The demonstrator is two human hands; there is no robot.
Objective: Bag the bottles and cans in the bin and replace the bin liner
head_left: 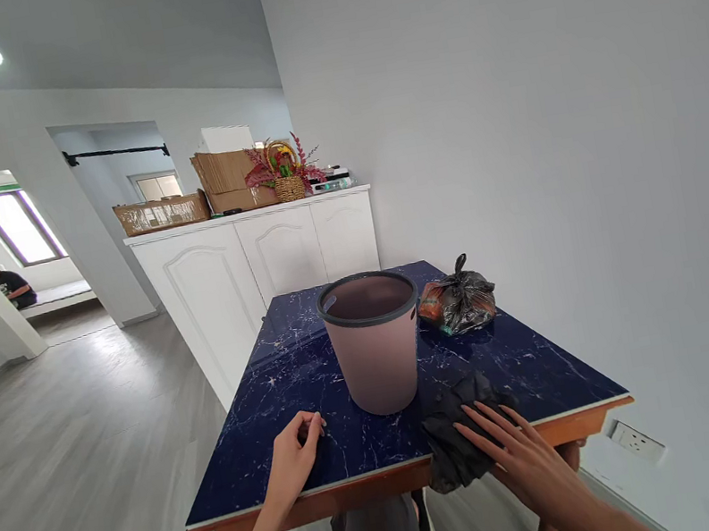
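My left hand (296, 454) rests on the table's front part, left of the bin, with its fingers curled in and no object visible in them. My right hand (513, 447) lies with fingers stretched out on top of a crumpled black plastic bag (456, 443), which hangs partly over the table's front edge. Between and beyond the hands stands a pink waste bin (378, 366) with a dark grey rim, upright, its visible inside bare. Behind the bin to the right sits a knotted black plastic bag (462, 302) with orange and green things showing through it.
The table (269, 407) has a dark blue marbled top and wooden edge. A white cabinet (283, 246) beyond it carries cardboard boxes (231, 180) and a flower basket (289, 188). The wall (550, 178) borders the right side. A person (13, 286) sits in a far room.
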